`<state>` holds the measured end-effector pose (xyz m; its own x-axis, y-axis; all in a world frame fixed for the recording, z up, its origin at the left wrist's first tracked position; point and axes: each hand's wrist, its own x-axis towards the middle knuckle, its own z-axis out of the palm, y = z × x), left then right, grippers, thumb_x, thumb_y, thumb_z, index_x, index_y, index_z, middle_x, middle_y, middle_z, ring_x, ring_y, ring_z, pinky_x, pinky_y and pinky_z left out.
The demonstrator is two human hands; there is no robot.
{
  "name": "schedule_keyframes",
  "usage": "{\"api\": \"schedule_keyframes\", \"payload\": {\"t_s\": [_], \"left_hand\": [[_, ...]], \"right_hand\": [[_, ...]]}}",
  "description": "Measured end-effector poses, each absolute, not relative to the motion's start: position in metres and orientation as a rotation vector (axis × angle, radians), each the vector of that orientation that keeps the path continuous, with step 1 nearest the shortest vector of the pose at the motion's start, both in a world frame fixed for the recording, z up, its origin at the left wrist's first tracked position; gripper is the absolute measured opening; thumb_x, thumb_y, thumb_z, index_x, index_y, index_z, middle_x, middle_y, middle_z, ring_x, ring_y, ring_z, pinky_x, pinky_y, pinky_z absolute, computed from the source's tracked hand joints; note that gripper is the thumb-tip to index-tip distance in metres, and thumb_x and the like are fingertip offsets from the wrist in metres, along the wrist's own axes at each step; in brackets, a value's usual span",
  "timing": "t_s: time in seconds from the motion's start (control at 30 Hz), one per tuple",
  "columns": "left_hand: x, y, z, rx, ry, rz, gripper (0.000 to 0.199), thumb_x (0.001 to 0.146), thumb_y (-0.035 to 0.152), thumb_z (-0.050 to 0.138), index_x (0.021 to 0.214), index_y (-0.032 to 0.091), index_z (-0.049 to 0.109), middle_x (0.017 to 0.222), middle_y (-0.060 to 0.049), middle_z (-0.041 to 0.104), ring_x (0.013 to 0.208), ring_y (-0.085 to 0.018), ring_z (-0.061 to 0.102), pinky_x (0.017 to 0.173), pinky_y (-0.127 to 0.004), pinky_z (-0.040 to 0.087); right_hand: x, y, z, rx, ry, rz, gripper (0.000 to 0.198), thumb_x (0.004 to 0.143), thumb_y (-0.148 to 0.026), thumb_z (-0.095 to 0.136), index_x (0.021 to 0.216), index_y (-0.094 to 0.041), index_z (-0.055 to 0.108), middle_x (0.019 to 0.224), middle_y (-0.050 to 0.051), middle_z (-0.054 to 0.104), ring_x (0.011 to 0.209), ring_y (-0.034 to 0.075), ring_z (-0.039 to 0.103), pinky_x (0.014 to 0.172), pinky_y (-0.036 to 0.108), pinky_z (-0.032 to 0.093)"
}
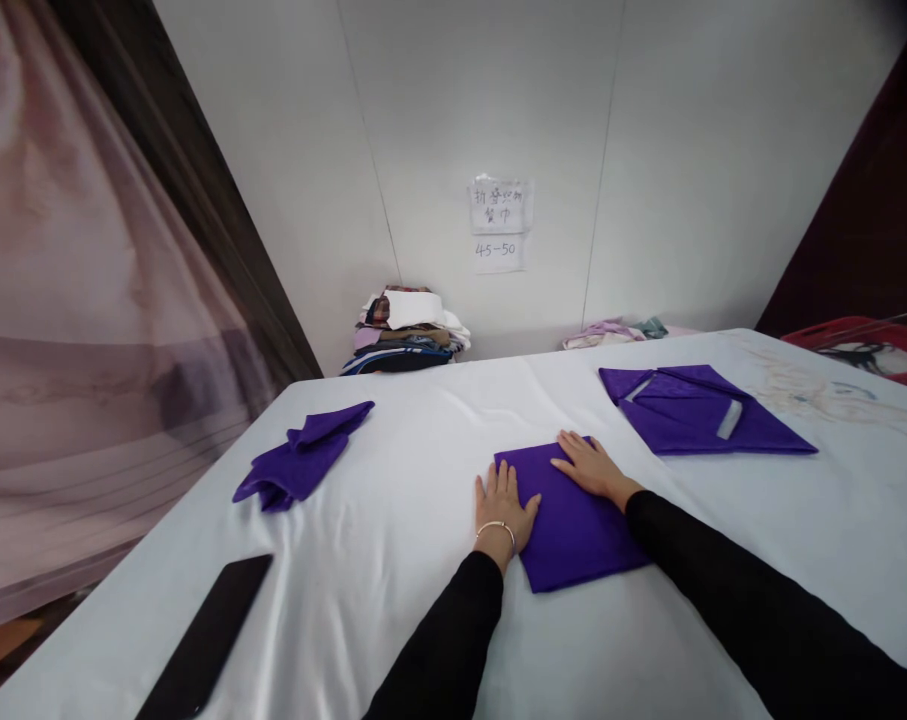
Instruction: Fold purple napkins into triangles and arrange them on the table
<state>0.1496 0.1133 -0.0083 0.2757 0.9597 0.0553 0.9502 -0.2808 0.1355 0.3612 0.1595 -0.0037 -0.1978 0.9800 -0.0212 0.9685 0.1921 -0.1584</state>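
Observation:
A purple cloth napkin (573, 535), folded into a flat square, lies on the white-covered table in front of me. My left hand (504, 510), with a bracelet at the wrist, rests flat over its left edge, fingers spread. Across the far right part of the napkin lies my right hand (589, 465), palm down with the fingers stretched out. Both hands press on the cloth without gripping it. Right of it is another folded purple cloth (693, 425) with pale strips showing. A crumpled purple cloth (303, 460) sits at the far left.
A black phone-like slab (209, 640) lies at the table's near left. Beyond the far edge are a stack of folded clothes (408, 330) and more fabric (607, 333). A red basket (865, 345) stands at right. Handwritten paper signs (500, 225) hang on the wall.

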Motion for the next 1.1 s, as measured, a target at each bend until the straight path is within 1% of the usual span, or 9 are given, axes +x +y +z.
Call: {"api": "schedule_keyframes", "payload": {"t_s": [0.1, 0.23, 0.4, 0.47, 0.6, 0.77, 0.93, 1.1], "left_hand": [[0.148, 0.113, -0.009, 2.439, 1.832, 0.201, 0.078, 0.082, 0.063, 0.006, 0.140, 0.014, 0.025, 0.148, -0.007, 0.021, 0.136, -0.026, 0.010, 0.110, -0.050, 0.008], [0.147, 0.113, -0.004, 2.403, 1.813, 0.155, 0.078, 0.082, 0.064, 0.007, 0.140, 0.015, 0.024, 0.148, -0.006, 0.020, 0.137, -0.025, 0.009, 0.110, -0.049, 0.008], [0.168, 0.120, 0.013, 2.356, 1.829, 0.117, 0.083, 0.079, 0.068, 0.009, 0.139, 0.013, 0.026, 0.148, -0.009, 0.021, 0.136, -0.029, 0.006, 0.109, -0.054, 0.004], [0.180, 0.127, 0.017, 2.419, 1.777, 0.134, 0.084, 0.079, 0.069, 0.010, 0.139, 0.012, 0.026, 0.148, -0.010, 0.020, 0.137, -0.029, 0.005, 0.109, -0.052, 0.002], [0.188, 0.143, 0.010, 2.418, 1.733, 0.106, 0.083, 0.080, 0.067, 0.009, 0.140, 0.012, 0.023, 0.148, -0.008, 0.019, 0.137, -0.026, 0.008, 0.110, -0.049, 0.004], [0.166, 0.158, -0.002, 2.318, 1.856, 0.138, 0.079, 0.081, 0.065, 0.006, 0.141, 0.015, 0.021, 0.149, -0.005, 0.016, 0.137, -0.023, 0.006, 0.110, -0.050, 0.004], [0.141, 0.165, 0.006, 2.169, 1.998, 0.126, 0.066, 0.086, 0.055, 0.013, 0.140, 0.019, 0.024, 0.149, -0.002, 0.017, 0.137, -0.021, 0.008, 0.110, -0.050, 0.004], [0.131, 0.136, 0.018, 2.076, 2.069, 0.137, 0.065, 0.088, 0.051, 0.011, 0.139, 0.014, 0.024, 0.149, -0.008, 0.018, 0.136, -0.024, 0.012, 0.109, -0.049, 0.011]], "right_hand": [[0.377, 0.164, -0.008, -2.020, -2.295, 0.175, 0.071, 0.086, -0.062, 0.018, 0.140, -0.018, 0.026, 0.148, 0.008, 0.021, 0.135, 0.023, 0.014, 0.107, 0.047, 0.013], [0.378, 0.164, -0.011, -2.019, -2.285, 0.144, 0.071, 0.086, -0.062, 0.017, 0.140, -0.017, 0.026, 0.148, 0.007, 0.021, 0.136, 0.022, 0.014, 0.107, 0.048, 0.013], [0.378, 0.164, -0.014, -2.004, -2.291, 0.134, 0.070, 0.087, -0.061, 0.017, 0.140, -0.017, 0.026, 0.148, 0.007, 0.022, 0.135, 0.023, 0.014, 0.107, 0.049, 0.012], [0.379, 0.164, -0.015, -2.000, -2.297, 0.123, 0.069, 0.087, -0.060, 0.017, 0.140, -0.017, 0.026, 0.147, 0.007, 0.022, 0.135, 0.023, 0.014, 0.107, 0.049, 0.012], [0.381, 0.166, -0.019, -2.004, -2.300, 0.110, 0.069, 0.086, -0.060, 0.016, 0.140, -0.018, 0.027, 0.147, 0.007, 0.023, 0.135, 0.024, 0.016, 0.106, 0.050, 0.014], [0.382, 0.167, -0.020, -2.000, -2.301, 0.128, 0.071, 0.086, -0.061, 0.016, 0.140, -0.017, 0.026, 0.148, 0.007, 0.022, 0.135, 0.024, 0.015, 0.106, 0.050, 0.013], [0.382, 0.166, -0.021, -2.009, -2.301, 0.148, 0.072, 0.086, -0.061, 0.015, 0.141, -0.016, 0.023, 0.148, 0.007, 0.021, 0.135, 0.025, 0.014, 0.106, 0.050, 0.012], [0.384, 0.168, -0.014, -2.018, -2.305, 0.182, 0.072, 0.086, -0.061, 0.013, 0.141, -0.015, 0.022, 0.148, 0.007, 0.019, 0.136, 0.024, 0.012, 0.106, 0.050, 0.011]]}}
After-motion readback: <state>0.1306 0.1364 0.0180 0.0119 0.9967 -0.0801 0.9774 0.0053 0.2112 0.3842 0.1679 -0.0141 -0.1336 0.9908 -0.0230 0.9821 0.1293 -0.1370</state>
